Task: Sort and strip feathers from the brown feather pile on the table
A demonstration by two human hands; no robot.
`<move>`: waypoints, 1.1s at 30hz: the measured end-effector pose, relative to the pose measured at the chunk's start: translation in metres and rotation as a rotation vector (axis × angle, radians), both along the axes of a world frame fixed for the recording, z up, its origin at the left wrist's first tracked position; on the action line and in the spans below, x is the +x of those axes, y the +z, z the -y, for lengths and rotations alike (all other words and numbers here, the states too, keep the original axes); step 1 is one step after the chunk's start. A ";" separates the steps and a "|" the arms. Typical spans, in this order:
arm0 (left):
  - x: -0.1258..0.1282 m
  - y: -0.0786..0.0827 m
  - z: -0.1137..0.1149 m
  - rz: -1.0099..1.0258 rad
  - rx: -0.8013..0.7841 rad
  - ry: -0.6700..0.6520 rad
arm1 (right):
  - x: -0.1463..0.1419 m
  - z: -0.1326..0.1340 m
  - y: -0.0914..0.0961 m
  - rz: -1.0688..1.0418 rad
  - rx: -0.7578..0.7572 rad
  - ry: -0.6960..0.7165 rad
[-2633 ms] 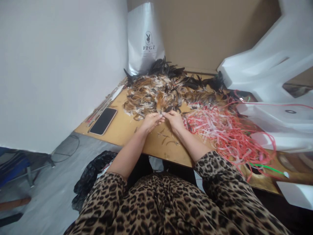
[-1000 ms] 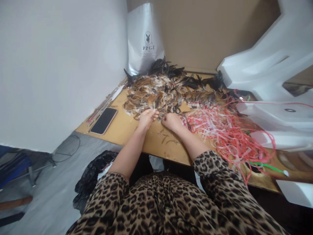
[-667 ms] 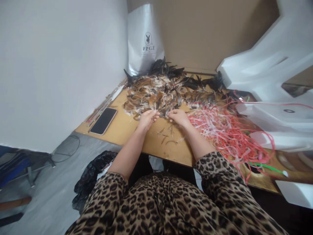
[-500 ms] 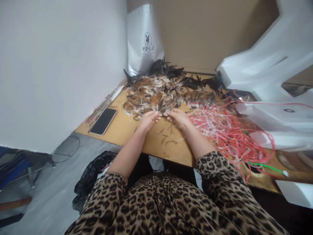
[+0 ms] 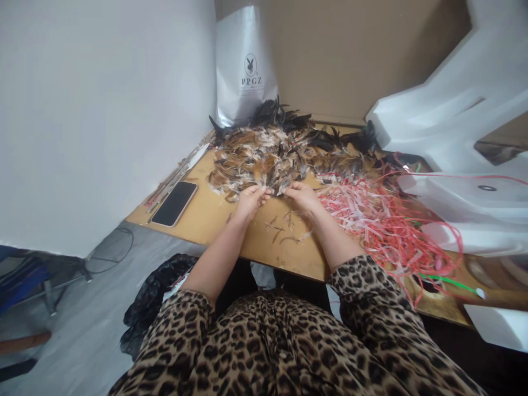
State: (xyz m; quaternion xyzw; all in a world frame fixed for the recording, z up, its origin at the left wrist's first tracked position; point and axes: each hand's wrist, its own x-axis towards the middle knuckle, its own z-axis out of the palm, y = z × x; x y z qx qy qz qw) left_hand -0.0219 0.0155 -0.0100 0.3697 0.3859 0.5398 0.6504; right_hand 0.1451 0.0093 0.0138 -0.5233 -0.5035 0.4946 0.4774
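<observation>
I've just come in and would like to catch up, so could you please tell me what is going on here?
Someone in a leopard-print top is handling feathers at a table. The left hand seems to pinch some at the pile's near edge; the right hand is close beside it, fingertips together, but whether it holds anything is too small to tell. Red and white strands lie tangled to the right, a phone lies to the left, and a bag stands behind the pile.

Soft, muted light; sheen on the bag beyond the left grip; feathers just past it blurred; picture edges stretched outward.
</observation>
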 end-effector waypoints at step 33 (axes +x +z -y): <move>0.004 -0.002 0.005 -0.156 0.048 -0.201 | -0.013 0.006 0.001 -0.040 0.075 0.028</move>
